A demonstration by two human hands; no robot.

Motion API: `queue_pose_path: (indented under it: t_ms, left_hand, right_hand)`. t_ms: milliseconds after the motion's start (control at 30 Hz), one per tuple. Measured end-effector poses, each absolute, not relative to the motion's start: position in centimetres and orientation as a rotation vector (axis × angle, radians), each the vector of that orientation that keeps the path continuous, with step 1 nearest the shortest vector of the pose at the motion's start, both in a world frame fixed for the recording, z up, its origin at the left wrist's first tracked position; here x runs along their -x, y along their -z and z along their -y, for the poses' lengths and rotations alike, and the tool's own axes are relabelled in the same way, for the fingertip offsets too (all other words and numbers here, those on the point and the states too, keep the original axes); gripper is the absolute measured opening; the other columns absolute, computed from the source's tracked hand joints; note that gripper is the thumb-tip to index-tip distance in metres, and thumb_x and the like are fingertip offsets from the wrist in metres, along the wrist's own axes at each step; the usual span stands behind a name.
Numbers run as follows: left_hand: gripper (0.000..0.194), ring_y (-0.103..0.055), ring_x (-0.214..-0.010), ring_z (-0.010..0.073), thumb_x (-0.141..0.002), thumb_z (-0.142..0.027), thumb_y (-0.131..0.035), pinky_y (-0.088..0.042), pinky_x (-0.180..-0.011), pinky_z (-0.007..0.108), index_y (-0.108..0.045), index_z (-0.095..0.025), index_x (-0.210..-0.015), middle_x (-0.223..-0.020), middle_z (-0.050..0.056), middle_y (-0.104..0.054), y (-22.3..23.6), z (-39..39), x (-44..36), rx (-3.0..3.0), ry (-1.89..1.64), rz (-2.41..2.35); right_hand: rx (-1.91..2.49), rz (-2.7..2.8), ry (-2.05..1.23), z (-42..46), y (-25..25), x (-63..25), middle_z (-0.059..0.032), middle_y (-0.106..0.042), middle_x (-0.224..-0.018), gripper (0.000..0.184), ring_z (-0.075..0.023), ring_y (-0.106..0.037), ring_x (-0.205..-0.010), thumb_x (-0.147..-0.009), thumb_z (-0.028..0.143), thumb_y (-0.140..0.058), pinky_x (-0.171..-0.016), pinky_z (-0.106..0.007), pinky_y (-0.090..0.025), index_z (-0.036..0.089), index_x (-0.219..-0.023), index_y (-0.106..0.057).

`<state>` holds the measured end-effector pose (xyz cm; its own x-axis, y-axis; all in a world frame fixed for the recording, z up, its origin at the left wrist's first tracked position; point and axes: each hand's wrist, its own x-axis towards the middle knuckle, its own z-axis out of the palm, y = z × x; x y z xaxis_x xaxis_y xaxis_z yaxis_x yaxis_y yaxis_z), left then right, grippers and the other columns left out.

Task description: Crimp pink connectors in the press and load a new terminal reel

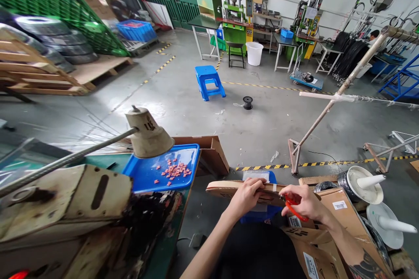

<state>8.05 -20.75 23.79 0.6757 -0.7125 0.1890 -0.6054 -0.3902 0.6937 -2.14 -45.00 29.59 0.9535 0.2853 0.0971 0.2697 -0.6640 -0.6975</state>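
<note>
My left hand (248, 194) is closed on the near edge of a flat, round cardboard reel (220, 187), seen almost edge-on above my lap. A whitish band crosses its rim just right of my left fingers. In my right hand (305, 202) is a pair of red-handled snips (296, 214), held at the right end of the reel. Their tips are close to the rim; whether they touch it I cannot tell. Below and behind the reel is a blue plastic object (271, 213), mostly covered.
A machine (65, 209) and a lamp (147, 133) stand at left. A blue tray (140, 178) holds small reddish pieces. Cardboard boxes (343, 211) and white-flanged spools (365, 185) lie at right. Ahead are a blue stool (206, 72), a black spool (248, 103) and a metal stand (314, 135).
</note>
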Motion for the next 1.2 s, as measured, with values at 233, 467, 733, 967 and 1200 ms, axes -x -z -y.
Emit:
queue_pose_path:
  t_ms: [233, 467, 733, 967, 1200]
  left_hand:
    - [0.027, -0.073, -0.107, 0.024, -0.081, 0.003, -0.064, -0.058, -0.099, 0.037, -0.069, -0.022, -0.089, -0.115, 0.005, -0.08, -24.3, 21.1, -8.8, -2.112, 0.211, 1.005]
    - [0.024, -0.074, -0.108, 0.0248, -0.081, 0.001, -0.067, -0.058, -0.098, 0.037, -0.07, -0.022, -0.088, -0.115, 0.006, -0.08, -24.8, 21.0, -9.0, -2.119, 0.218, 0.974]
    - [0.026, -0.075, -0.107, 0.0254, -0.079, 0.001, -0.067, -0.058, -0.097, 0.038, -0.073, -0.022, -0.09, -0.112, 0.006, -0.08, -25.3, 21.3, -8.9, -2.116, 0.214, 0.93]
    - [0.023, -0.075, -0.103, 0.0246, -0.076, 0.002, -0.069, -0.059, -0.094, 0.035, -0.068, -0.021, -0.082, -0.11, 0.006, -0.08, -25.3, 21.2, -8.8, -2.129, 0.228, 0.917]
    - [0.024, -0.073, -0.1, 0.0266, -0.077, -0.004, -0.071, -0.056, -0.09, 0.037, -0.066, -0.021, -0.093, -0.101, 0.005, -0.077, -25.9, 21.4, -8.1, -2.196, 0.227, 0.914]
  right_hand:
    - [2.314, 0.476, 0.132, 45.9, -29.0, -1.0, -0.0074, -0.075, -0.111, 0.037, -0.0218, -0.071, -0.102, -0.091, 0.007, -0.057, -0.091, -0.036, -0.06, 0.026, -0.121, -0.067]
    - [2.37, 0.617, 0.028, 45.2, -28.9, -3.0, -0.0076, -0.075, -0.111, 0.045, -0.022, -0.072, -0.103, -0.086, 0.003, -0.061, -0.091, -0.035, -0.06, 0.024, -0.125, -0.066]
    - [2.375, 0.756, -0.023, 46.0, -28.8, -4.0, -0.0084, -0.077, -0.106, 0.041, -0.0231, -0.071, -0.097, -0.084, 0.0, -0.057, -0.087, -0.035, -0.059, 0.021, -0.117, -0.069]
    - [2.309, 0.774, 0.018, 45.5, -27.7, -4.1, -0.0098, -0.076, -0.096, 0.03, -0.0265, -0.07, -0.091, -0.089, 0.01, -0.053, -0.087, -0.04, -0.056, 0.022, -0.112, -0.07]
    - [2.162, 0.44, 0.045, 44.8, -27.1, -3.9, -0.007, -0.076, -0.099, 0.02, -0.0247, -0.072, -0.089, -0.088, 0.022, -0.062, -0.086, -0.039, -0.056, 0.024, -0.108, -0.065]
